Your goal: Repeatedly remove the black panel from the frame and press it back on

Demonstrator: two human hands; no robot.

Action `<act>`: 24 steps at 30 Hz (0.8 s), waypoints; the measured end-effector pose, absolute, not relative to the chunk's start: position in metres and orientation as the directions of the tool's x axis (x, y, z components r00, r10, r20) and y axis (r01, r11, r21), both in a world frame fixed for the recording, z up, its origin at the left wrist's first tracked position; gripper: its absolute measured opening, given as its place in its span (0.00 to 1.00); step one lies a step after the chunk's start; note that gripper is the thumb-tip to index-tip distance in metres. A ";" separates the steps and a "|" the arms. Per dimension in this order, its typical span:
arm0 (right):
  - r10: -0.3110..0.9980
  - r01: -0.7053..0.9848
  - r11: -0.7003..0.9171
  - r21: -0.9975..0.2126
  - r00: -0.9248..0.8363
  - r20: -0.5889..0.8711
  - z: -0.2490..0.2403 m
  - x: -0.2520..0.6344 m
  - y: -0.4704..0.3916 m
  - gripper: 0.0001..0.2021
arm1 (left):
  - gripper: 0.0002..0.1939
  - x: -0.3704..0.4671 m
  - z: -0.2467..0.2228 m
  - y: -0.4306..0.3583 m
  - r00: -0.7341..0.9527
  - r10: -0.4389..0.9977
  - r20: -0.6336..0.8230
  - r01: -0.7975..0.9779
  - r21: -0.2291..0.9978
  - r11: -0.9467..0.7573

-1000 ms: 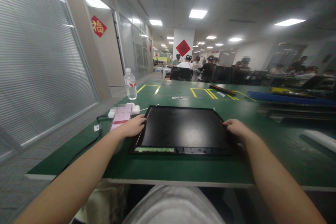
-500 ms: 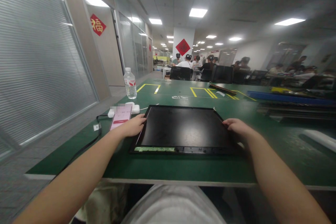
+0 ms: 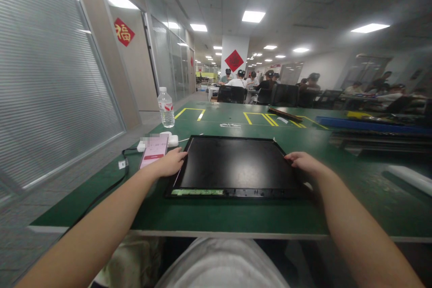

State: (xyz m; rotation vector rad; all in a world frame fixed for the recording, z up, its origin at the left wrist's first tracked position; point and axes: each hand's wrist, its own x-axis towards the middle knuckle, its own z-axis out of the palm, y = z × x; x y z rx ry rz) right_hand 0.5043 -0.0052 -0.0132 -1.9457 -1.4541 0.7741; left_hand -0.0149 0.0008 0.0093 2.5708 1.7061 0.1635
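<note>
A black display panel (image 3: 232, 164) lies flat, screen up, on the green table (image 3: 229, 216) in front of me. Along its near edge runs a strip with a green section (image 3: 197, 192) at the left. My left hand (image 3: 171, 162) grips the panel's left edge, thumb on the rim. At the right edge, my right hand (image 3: 305, 164) pinches the frame, its fingers partly hidden beneath. Beside my left hand lies a phone (image 3: 155, 150) with a lit pink screen.
A water bottle (image 3: 166, 108) stands at the back left, near a white power strip (image 3: 173, 139) and a black cable (image 3: 108, 189). At the right lie a blue bar (image 3: 364, 124) and a white bar (image 3: 410, 177). Yellow tape (image 3: 248, 118) marks the far side. Several people sit beyond.
The view has shifted very slightly. Both hands stay on the panel's side edges, and the panel lies in the same place.
</note>
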 end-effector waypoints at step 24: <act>0.923 0.597 -0.330 -0.731 0.365 -0.119 -0.015 0.496 -0.005 0.25 | 0.23 0.006 0.026 -0.012 -0.003 1.000 -0.015 -0.029 0.999 0.015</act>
